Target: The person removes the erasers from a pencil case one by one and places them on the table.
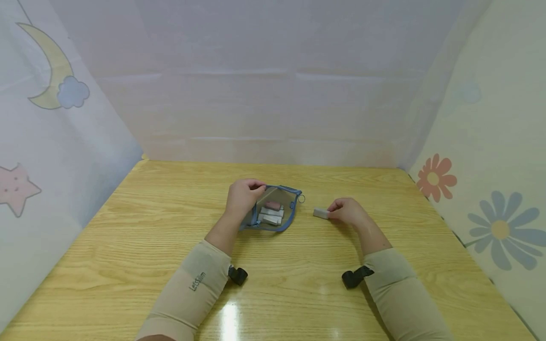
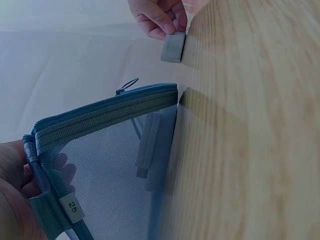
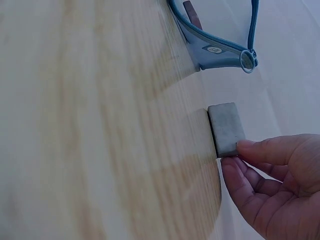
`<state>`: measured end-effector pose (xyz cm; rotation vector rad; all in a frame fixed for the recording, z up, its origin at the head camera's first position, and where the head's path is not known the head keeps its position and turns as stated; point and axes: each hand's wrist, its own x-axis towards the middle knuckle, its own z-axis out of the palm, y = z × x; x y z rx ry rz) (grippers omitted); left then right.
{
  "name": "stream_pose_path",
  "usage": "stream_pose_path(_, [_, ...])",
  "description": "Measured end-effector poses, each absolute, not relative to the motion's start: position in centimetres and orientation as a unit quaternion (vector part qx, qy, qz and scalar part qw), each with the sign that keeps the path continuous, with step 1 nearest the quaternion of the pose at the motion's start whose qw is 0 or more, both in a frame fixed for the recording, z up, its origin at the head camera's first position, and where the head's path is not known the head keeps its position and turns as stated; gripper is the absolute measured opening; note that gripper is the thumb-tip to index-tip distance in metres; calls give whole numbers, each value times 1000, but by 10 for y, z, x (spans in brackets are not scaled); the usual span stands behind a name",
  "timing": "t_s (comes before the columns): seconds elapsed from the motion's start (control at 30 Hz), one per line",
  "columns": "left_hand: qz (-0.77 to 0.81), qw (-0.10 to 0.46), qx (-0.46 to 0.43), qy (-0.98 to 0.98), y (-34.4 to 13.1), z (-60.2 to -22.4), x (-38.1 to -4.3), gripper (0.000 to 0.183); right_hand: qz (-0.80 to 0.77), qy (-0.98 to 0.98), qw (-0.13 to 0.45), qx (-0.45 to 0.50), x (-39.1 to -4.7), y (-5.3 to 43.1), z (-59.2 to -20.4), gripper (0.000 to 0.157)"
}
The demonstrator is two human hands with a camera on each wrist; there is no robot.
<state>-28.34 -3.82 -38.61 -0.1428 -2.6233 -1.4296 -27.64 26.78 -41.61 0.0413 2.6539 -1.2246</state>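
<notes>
A blue mesh zip pouch [image 1: 285, 228] lies with its mouth open in the middle of the table. My left hand [image 1: 244, 196] pinches its upper left edge between thumb and fingers. Inside the pouch are a pink block [image 1: 273, 205] and several pale grey pieces [image 1: 271, 213]. To the right of the pouch, my right hand [image 1: 350, 211] pinches one end of a grey rectangular block [image 3: 226, 129] between thumb and fingers. In the right wrist view the block is apart from the pouch, low at the table surface; I cannot tell whether it touches the wood.
The wooden table [image 1: 170, 203] spreads around both hands. A metal ring [image 1: 302, 199] hangs from the zip at the pouch's right corner. Printed cloth walls [image 1: 273, 109] stand along the back and both sides. Each forearm carries a black wrist mount [image 1: 357, 277].
</notes>
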Motion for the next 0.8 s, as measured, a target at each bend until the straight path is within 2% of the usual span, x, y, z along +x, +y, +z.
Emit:
stream_pose_path(0.37, [-475, 77, -51, -875, -38, -384, -283, 19, -387, 916, 103, 18, -279, 266, -417, 14])
stream_pose_path(0.8, [-478, 81, -49, -873, -38, -384, -282, 15, -384, 919, 87, 30, -283, 265, -420, 15])
